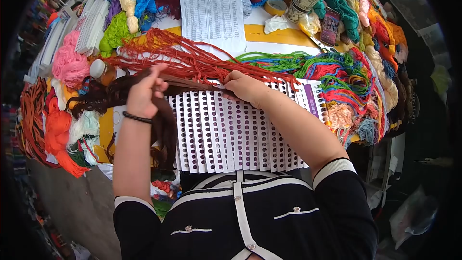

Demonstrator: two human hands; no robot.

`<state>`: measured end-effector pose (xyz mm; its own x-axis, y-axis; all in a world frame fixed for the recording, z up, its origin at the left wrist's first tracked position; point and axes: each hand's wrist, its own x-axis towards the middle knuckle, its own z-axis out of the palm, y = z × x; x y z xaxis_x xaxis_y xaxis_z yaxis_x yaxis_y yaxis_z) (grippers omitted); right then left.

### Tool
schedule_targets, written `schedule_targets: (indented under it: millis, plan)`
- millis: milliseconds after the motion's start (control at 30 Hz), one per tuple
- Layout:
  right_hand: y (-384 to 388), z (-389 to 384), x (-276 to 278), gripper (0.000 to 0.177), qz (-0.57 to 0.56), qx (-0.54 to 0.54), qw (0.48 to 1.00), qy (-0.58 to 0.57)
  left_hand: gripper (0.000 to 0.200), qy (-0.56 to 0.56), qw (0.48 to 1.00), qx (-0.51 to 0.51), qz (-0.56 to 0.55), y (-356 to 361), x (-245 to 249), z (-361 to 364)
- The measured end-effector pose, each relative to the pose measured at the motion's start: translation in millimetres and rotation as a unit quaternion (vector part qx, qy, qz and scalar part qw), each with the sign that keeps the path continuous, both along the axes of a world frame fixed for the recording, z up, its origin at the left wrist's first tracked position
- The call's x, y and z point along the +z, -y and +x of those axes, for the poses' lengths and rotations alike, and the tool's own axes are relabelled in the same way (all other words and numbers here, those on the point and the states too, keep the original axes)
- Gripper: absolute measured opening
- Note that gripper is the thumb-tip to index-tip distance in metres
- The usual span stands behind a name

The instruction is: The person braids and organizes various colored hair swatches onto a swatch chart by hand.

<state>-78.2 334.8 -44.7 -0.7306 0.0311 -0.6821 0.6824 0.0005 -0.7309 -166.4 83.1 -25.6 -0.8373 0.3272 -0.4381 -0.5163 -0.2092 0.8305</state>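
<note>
A bundle of brown thread (pixel 190 84) stretches between my two hands above a row of white cards with punched holes (pixel 236 130). My right hand (pixel 243 86) pinches its right end at the top edge of the cards. My left hand (pixel 144 94), with a dark beaded bracelet on the wrist, is at the other end, its fingers curled around the strands and slightly blurred. Darker brown thread (pixel 166 135) hangs below the left hand and spreads off to its left. Long red threads (pixel 187 60) lie just beyond both hands, some reaching the cards' top edge.
A printed sheet (pixel 211 14) lies at the back. Multicoloured threads (pixel 332 74) are heaped on the right. Nearby are a lidded cup (pixel 305 0), a phone (pixel 330 26), scissors (pixel 320 44), a tape roll (pixel 275 7) and a jar (pixel 102 72). Coloured skeins surround the table.
</note>
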Motion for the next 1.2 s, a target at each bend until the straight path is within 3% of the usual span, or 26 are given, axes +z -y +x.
schedule_targets:
  millis: [67,167,267,300,367,400,467,500,533,567,600,667,700,767,800,867,933,1000,1200]
  plan:
    - [0,1,-2,0.017,0.088,0.051,0.994,-0.035,0.03,-0.034,0.999,0.021,0.015,31,12,-16]
    - [1,2,5,0.017,0.087,0.052,0.994,-0.028,0.034,-0.071,0.989,0.11,0.066,71,47,-29]
    - [1,2,-5,0.016,0.114,0.064,0.99,-0.061,0.033,-0.14,0.952,0.198,0.186,107,70,-43]
    - [1,3,-9,0.016,0.113,0.063,0.99,-0.063,0.033,-0.142,0.952,0.196,0.186,103,71,-41]
    - [3,4,-13,0.024,0.147,0.083,0.983,-0.068,0.033,-0.056,0.976,0.207,0.043,91,70,-35]
    - [6,7,-9,0.024,0.147,0.083,0.983,-0.074,0.034,-0.015,0.994,0.085,0.072,112,38,-38]
    - [19,23,0,0.019,0.236,0.071,0.947,-0.207,0.032,-0.07,0.99,0.106,-0.064,56,50,26]
    - [35,39,22,0.015,0.181,0.065,0.939,-0.285,0.027,-0.33,0.924,-0.122,-0.149,45,39,62]
    - [49,53,48,0.011,0.127,0.056,0.922,-0.362,0.024,-0.297,0.934,-0.144,-0.136,31,47,84]
    - [57,60,56,0.01,0.119,0.054,0.894,-0.429,0.027,-0.13,0.981,-0.14,-0.024,21,52,98]
    - [64,63,60,0.01,0.112,0.051,0.861,-0.494,0.038,-0.091,0.986,-0.141,-0.004,10,62,113]
    - [74,68,62,0.01,0.088,0.087,0.868,-0.48,0.039,-0.108,0.98,-0.14,0.092,1,55,125]
    - [83,74,61,0.011,0.026,0.049,0.892,-0.45,0.043,-0.071,0.979,-0.143,0.128,-2,56,129]
    - [87,80,64,0.012,-0.079,0.019,0.92,-0.383,0.045,-0.1,0.977,-0.162,0.093,-1,53,131]
    - [87,82,65,0.012,-0.079,0.02,0.92,-0.383,0.048,-0.126,0.974,-0.179,0.056,-1,50,133]
    - [86,85,66,0.013,-0.202,-0.006,0.951,-0.235,0.049,-0.148,0.972,-0.178,0.036,-4,48,140]
    - [84,86,65,0.013,-0.192,0.009,0.955,-0.225,0.048,-0.215,0.955,-0.202,-0.016,-6,49,146]
    - [83,89,61,0.012,-0.249,0.017,0.942,-0.224,0.046,-0.181,0.962,-0.206,0.002,-4,56,149]
    - [88,97,68,0.012,-0.248,-0.031,0.926,-0.282,0.038,-0.143,0.972,-0.182,-0.026,8,60,151]
